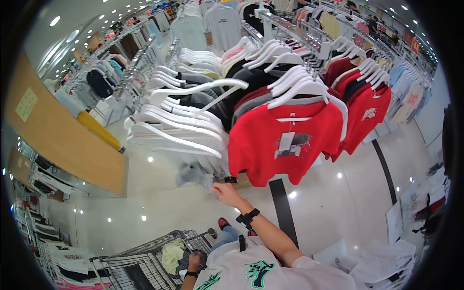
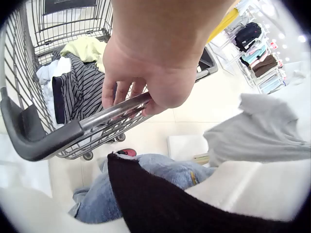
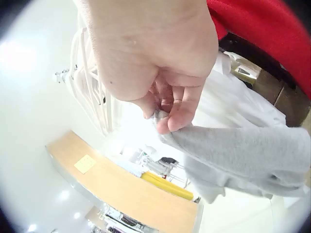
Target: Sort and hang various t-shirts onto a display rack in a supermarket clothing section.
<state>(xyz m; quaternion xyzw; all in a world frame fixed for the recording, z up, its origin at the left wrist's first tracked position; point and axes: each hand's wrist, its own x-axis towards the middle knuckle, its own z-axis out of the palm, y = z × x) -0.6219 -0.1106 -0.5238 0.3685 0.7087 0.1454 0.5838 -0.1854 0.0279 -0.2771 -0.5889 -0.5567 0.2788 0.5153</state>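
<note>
My right hand (image 1: 226, 193) pinches a light grey garment (image 3: 238, 150) between thumb and fingers, below the front of a clothes rack. In the head view the cloth looks blurred, and in the left wrist view a short sleeve of the grey garment (image 2: 257, 126) shows. White hangers (image 1: 179, 128) hang just above it, and a red T-shirt (image 1: 290, 140) with a printed front and a paper tag hangs to the right. Low beside the body, my left hand (image 2: 150, 73) curls its fingers over the metal rail of a shopping cart (image 2: 104, 114).
Inside the cart lie a striped dark garment (image 2: 85, 87) and a pale yellow garment (image 2: 82, 48). A wooden panel (image 1: 72, 130) with a paper note stands at left, near a yellow rail (image 1: 99, 130). More clothes racks (image 1: 338, 34) extend behind over a shiny tiled floor (image 1: 328, 208).
</note>
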